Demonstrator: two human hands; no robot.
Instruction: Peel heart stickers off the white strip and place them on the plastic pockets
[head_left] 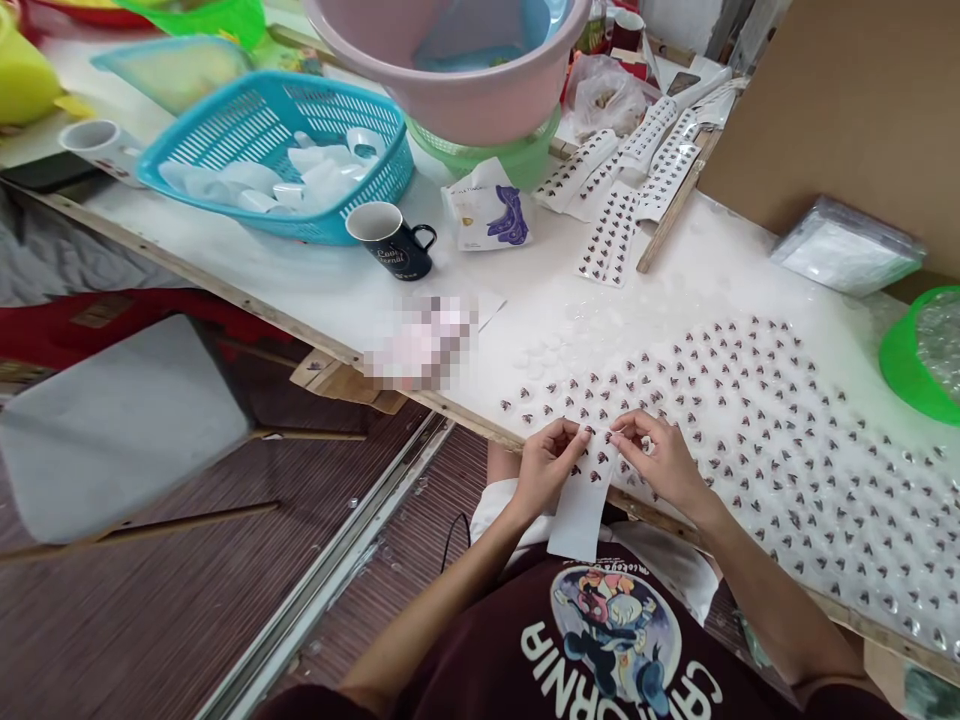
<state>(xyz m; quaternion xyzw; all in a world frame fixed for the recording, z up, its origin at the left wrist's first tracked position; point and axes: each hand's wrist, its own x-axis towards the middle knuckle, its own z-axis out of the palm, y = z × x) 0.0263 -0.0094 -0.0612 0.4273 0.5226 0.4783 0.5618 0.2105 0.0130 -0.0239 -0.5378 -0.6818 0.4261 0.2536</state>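
Observation:
A white sticker strip with small dark motifs hangs over the table's front edge, above my lap. My left hand is closed, thumb and finger pinching the strip's upper left edge. My right hand is closed in a pinch at the upper right edge, beside one motif. Whether it grips the strip or a single sticker there is too small to tell. Just beyond and to the right of my hands, many small clear round pieces with the same dark motif are spread across the white tabletop.
More printed strips lie further back by a wooden batten. A dark mug, a white packet, a blue basket and a pink basin stand behind. At right are a green container and a plastic-wrapped stack; a stool is left.

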